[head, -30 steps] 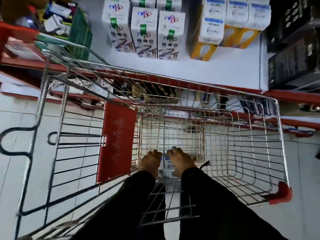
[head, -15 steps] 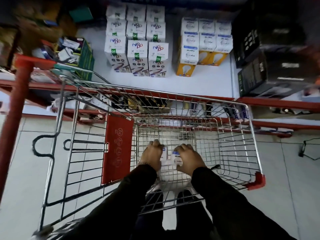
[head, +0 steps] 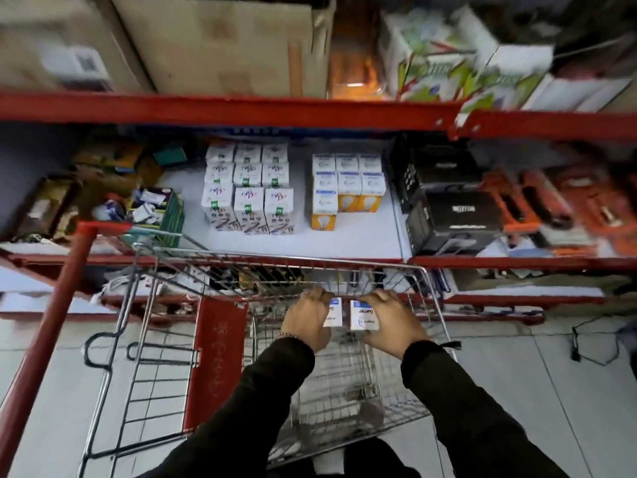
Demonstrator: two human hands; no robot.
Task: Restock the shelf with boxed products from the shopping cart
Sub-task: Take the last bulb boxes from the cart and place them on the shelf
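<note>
Blur is smearing the top shelf, so the cardboard cartons (head: 213, 46) and the green-and-white packs (head: 444, 67) up there are hard to read. Both hands are covering much of two small white boxes with blue tops: the left hand (head: 306, 319) is closing around the left box (head: 333, 313), the right hand (head: 389, 317) around the right box (head: 363, 315). Fingers are curling over the far edges, thumbs sitting on the near side. The boxes are being held side by side above the shopping cart (head: 424, 298), just below the white shelf (head: 344, 241), where matching boxes (head: 346, 182) are standing.
</note>
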